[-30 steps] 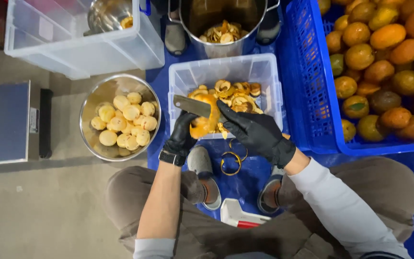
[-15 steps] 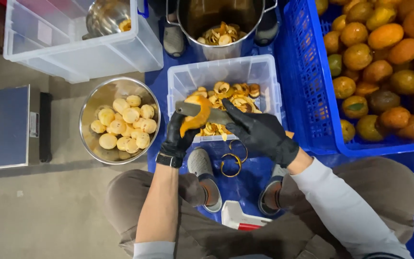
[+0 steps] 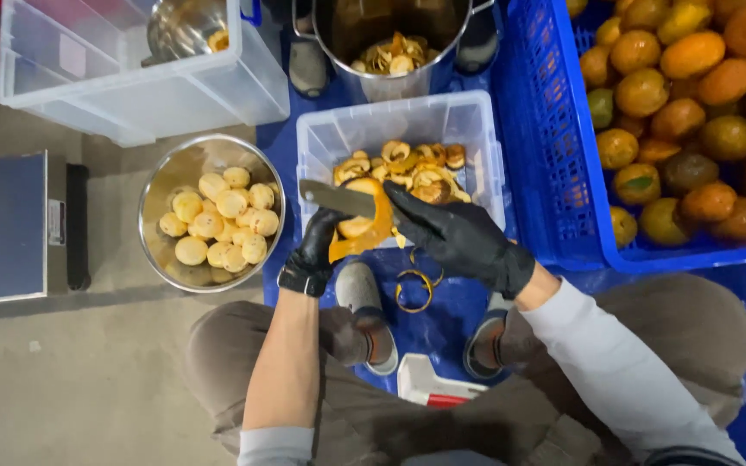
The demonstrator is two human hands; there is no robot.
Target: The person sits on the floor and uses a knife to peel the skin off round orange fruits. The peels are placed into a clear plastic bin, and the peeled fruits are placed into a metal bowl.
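A curl of orange peel (image 3: 414,291) is seen hanging down near the shoes (image 3: 364,315). Just above it, a half-peeled orange (image 3: 363,226) is gripped tight by the left hand (image 3: 314,255) in a black glove. A knife (image 3: 337,198) is held tight by the right hand (image 3: 459,237), its blade laid against the orange. Behind them, peels are piled in a clear plastic tub (image 3: 477,129). Peeled fruit is kept in the metal bowl (image 3: 185,168) to the left. Whole oranges are stacked in the blue crate (image 3: 546,147).

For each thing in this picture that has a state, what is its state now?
Left hand: gloved, holding the fruit.
Right hand: gloved, gripping the knife.
Fruit: half peeled, peel hanging off it.
Knife: blade lying across the fruit.
Steel bowl: holds peeled fruits.
Clear tub: open, peels inside.
Blue crate: full of unpeeled fruits.
Pot: open, some peels inside.
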